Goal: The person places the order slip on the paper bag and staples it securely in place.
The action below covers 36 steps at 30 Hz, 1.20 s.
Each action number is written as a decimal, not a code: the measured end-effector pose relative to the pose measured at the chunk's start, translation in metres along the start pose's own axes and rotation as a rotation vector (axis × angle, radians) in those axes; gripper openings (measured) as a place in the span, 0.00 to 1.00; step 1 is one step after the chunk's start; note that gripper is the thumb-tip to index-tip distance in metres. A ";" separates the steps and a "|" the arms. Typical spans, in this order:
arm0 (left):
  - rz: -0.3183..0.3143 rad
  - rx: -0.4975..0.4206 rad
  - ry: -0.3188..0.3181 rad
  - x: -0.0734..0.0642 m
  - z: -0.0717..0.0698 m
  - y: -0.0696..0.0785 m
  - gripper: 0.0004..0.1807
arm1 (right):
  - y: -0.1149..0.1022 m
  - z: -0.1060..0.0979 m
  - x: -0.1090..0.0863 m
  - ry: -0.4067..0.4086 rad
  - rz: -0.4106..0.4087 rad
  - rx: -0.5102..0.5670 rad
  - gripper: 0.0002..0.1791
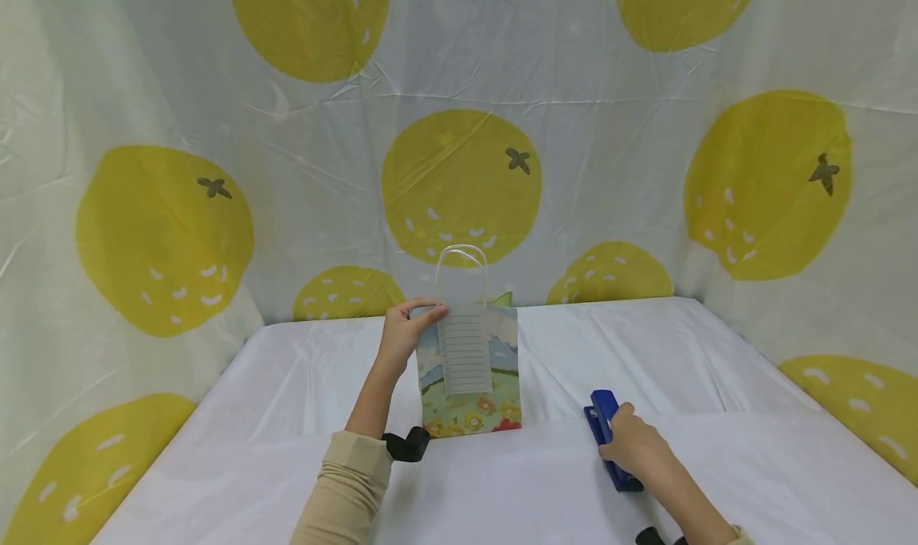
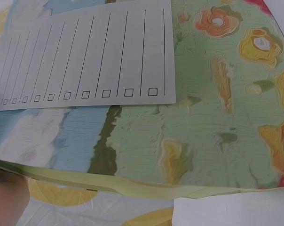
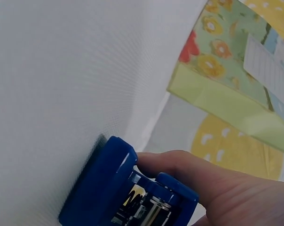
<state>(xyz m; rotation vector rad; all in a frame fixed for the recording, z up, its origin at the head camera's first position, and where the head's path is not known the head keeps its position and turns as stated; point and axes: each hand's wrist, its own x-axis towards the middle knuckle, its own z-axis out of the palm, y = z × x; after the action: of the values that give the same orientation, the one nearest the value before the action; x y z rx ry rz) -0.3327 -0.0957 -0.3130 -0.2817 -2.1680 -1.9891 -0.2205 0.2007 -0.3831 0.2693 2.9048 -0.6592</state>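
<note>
A paper gift bag (image 1: pixel 505 370) printed with flowers and sky stands upright on the white table, its white cord handles raised. Against its front lies a lined paper slip (image 1: pixel 464 354) with a column of small checkboxes. My left hand (image 1: pixel 409 330) pinches the slip and the bag's top edge together at the upper left corner. To the right, my right hand (image 1: pixel 634 445) grips a blue stapler (image 1: pixel 605 405) around its middle, at the table surface. The right wrist view shows the stapler (image 3: pixel 102 183) close up, with its metal spring part visible.
A white cloth covers the table (image 1: pixel 545 489). Behind and at both sides hangs a pale curtain (image 1: pixel 574 170) with large yellow fruit prints. A dark wrist device (image 1: pixel 407 445) sits at the left cuff, near the bag's lower left corner.
</note>
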 end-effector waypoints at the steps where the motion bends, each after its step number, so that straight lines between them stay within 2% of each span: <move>1: 0.002 -0.002 -0.001 0.000 0.000 0.000 0.13 | 0.000 0.000 0.000 0.000 -0.002 0.002 0.39; 8: 0.015 -0.011 -0.007 -0.001 0.000 -0.001 0.13 | 0.001 -0.003 -0.004 0.031 -0.054 0.035 0.35; 19: 0.009 0.010 0.002 -0.002 0.000 0.000 0.14 | 0.001 -0.008 -0.004 0.080 -0.078 0.060 0.34; 26: -0.003 0.014 0.009 -0.002 0.000 0.001 0.13 | -0.004 -0.014 -0.004 0.108 -0.130 0.071 0.30; 31: 0.005 0.009 0.005 -0.002 0.000 0.002 0.12 | -0.008 -0.017 -0.003 0.096 -0.129 0.127 0.32; 36: 0.012 0.000 0.001 -0.002 0.000 0.003 0.12 | -0.012 -0.018 0.000 0.112 -0.130 0.147 0.39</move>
<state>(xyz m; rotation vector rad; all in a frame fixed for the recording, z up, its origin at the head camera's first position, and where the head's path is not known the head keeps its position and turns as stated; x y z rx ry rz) -0.3296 -0.0951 -0.3113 -0.2932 -2.1603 -1.9832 -0.2253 0.1978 -0.3626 0.1388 3.0042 -0.9096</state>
